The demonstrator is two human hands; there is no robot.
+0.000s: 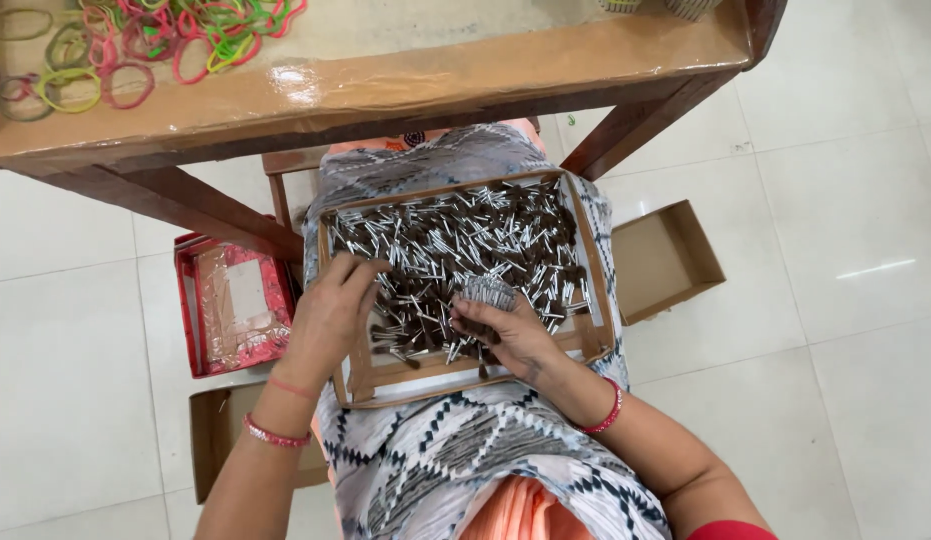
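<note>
While the tray point(597, 300) on the lap brims with dark, silver-tipped sticks point(455, 250), the right hand point(510, 335) grips a bundle point(485, 292) of them and the left hand's point(330, 315) fingers curl loosely among the sticks.

Bright, even daylight; glare streaks the table point(385, 75) edge and white floor point(865, 270); soft shadows, sharp focus, slight wide-angle bend.

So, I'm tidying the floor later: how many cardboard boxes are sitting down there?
3: an empty brown box right of the lap tray, a red box left of it, and a brown box partly hidden behind the left arm.
</note>
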